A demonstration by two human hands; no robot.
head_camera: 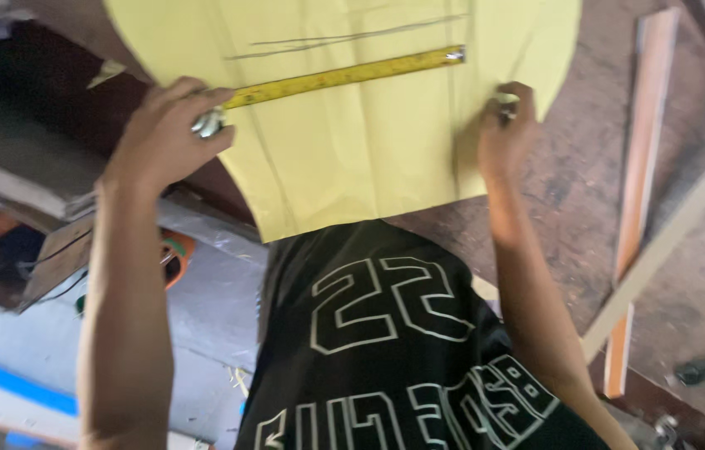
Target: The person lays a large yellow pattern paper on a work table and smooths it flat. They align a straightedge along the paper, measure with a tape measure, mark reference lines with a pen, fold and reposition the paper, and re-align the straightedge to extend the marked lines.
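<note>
My left hand point(165, 133) has its grip clamped on the silver case of a yellow tape measure point(344, 77) stretched across the pale yellow sheet point(352, 150) at upper centre — right hand point(502, 133) pinches a small pale marker, pressing the sheet onto the brown worktop point(569, 192).

Right of the right hand point(502, 133), two wooden strips point(640, 175) lie crossed on the brown bench point(569, 192). Below the left hand point(161, 137), an orange tool point(176, 254) rests near a blue strip point(11, 383).
</note>
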